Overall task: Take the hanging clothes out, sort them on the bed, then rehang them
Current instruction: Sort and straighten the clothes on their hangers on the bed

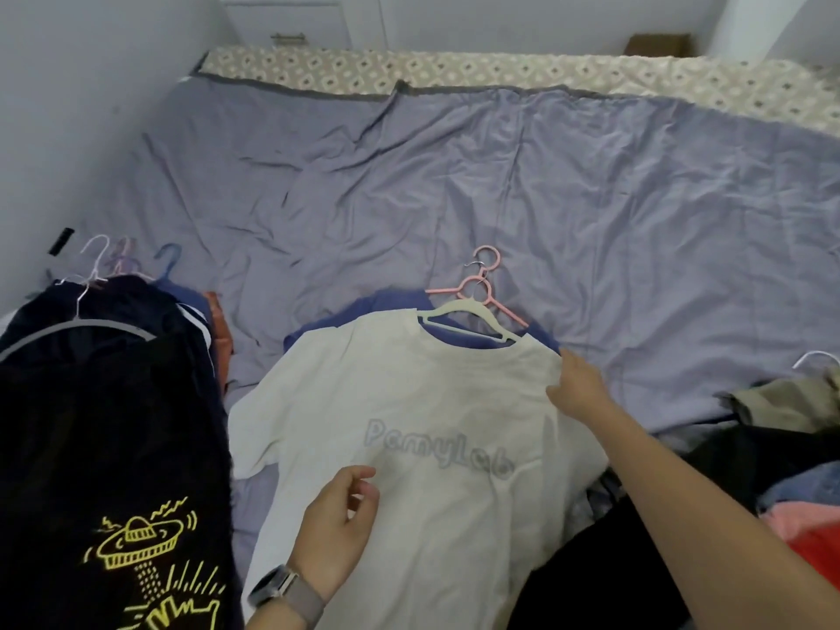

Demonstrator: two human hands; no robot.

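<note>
A white T-shirt (422,402) with grey lettering lies on the bed on a cream hanger (468,313). Under it lies a blue shirt (391,304) on a pink hanger (488,284). My right hand (579,386) pinches the white shirt's right shoulder. My left hand (338,522), with a watch on the wrist, hovers over the shirt's lower part with its fingers loosely curled and nothing in them. A stack of dark clothes (109,402) on hangers lies at the left, topped by a black shirt with a yellow print.
The bed has a wrinkled lilac sheet (500,184) with a patterned cover (500,68) along the far edge. A heap of mixed clothes (782,447) sits at the right. Walls close in at the left; a white cabinet (291,20) stands behind the bed.
</note>
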